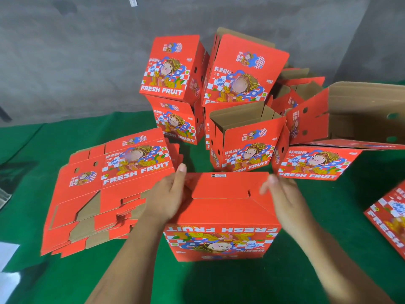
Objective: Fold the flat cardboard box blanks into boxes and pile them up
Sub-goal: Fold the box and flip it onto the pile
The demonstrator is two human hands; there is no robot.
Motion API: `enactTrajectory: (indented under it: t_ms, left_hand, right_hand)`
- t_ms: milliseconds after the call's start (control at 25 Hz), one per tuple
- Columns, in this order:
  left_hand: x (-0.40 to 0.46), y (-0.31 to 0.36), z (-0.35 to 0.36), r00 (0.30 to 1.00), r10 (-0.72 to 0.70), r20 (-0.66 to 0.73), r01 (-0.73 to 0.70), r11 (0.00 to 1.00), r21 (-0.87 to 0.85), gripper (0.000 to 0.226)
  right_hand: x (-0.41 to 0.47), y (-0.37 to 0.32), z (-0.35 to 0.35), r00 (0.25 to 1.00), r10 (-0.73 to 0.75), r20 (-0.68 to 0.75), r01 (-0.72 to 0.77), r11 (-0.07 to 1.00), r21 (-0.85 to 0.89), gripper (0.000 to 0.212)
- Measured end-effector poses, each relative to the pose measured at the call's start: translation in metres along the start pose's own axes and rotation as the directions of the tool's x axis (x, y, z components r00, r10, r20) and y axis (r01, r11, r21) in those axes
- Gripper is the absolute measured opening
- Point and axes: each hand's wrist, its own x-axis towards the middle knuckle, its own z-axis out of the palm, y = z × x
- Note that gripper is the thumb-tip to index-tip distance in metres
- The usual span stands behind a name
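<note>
You are standing a red box [221,218] upside down in front of you on the green cloth [306,270] — its print reads inverted, probably so the bottom flaps face up for locking — with your left hand [168,200] lying flat, fingers straight, on the left flap, while your right hand [282,198] is hanging relaxed just beside the right edge, gripping nothing. The stack of flat blanks [105,194] is waiting just to your left, within easy reach, and the finished boxes [173,93] are piling up behind against a grey concrete wall [87,51].
</note>
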Motion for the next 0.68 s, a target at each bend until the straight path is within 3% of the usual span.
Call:
enactTrajectory:
  t_ms: [80,120,200,280,400,480,520,560,600,640,680]
  left_hand:
    - [-0.006,-0.005,0.005,0.997,0.062,-0.048,-0.054,0.987,0.149,0.063]
    - [-0.007,-0.006,0.006,0.998,0.051,-0.022,-0.044,0.966,0.256,0.063]
    - [-0.005,-0.003,0.005,0.992,-0.086,0.095,0.060,0.966,0.252,0.087]
    - [0.001,0.000,0.008,0.972,-0.179,0.153,0.140,0.962,0.234,0.090]
    - [0.004,0.004,0.013,0.978,-0.153,0.141,0.098,0.936,0.338,0.083]
    - [0.005,-0.004,0.011,0.976,-0.165,0.144,0.147,0.981,0.124,0.081]
    - [0.003,-0.007,0.006,0.964,-0.228,0.137,0.238,0.969,-0.061,0.076]
    - [0.001,-0.008,0.000,0.931,-0.335,0.143,0.363,0.889,-0.279,0.068]
    - [-0.001,-0.009,-0.005,0.864,-0.462,0.200,0.501,0.744,-0.442,0.062]
    - [-0.002,-0.009,-0.008,0.813,-0.529,0.241,0.568,0.634,-0.525,0.061]
    - [-0.008,-0.009,-0.011,0.809,-0.539,0.234,0.567,0.611,-0.553,0.061]
  right_hand:
    - [0.019,-0.011,0.004,0.994,0.100,0.036,-0.099,0.995,-0.019,0.061]
    - [0.025,-0.014,0.007,0.973,0.160,0.167,-0.135,0.979,-0.150,0.058]
    - [0.028,-0.017,0.016,0.875,0.274,0.399,-0.103,0.911,-0.400,0.092]
    - [0.026,-0.023,0.026,0.875,0.318,0.364,-0.058,0.817,-0.574,0.097]
    - [0.022,-0.022,0.035,0.909,0.327,0.258,-0.063,0.720,-0.691,0.093]
    - [0.025,-0.016,0.028,0.901,0.326,0.286,-0.135,0.838,-0.529,0.088]
    - [0.027,-0.019,0.021,0.898,0.346,0.272,-0.253,0.911,-0.325,0.077]
    - [0.030,-0.024,0.014,0.894,0.382,0.235,-0.377,0.924,-0.069,0.059]
    - [0.034,-0.028,0.008,0.873,0.445,0.197,-0.478,0.862,0.170,0.037]
    - [0.035,-0.031,0.000,0.860,0.477,0.181,-0.510,0.805,0.303,0.023]
    - [0.033,-0.030,-0.009,0.869,0.459,0.184,-0.494,0.784,0.376,0.019]
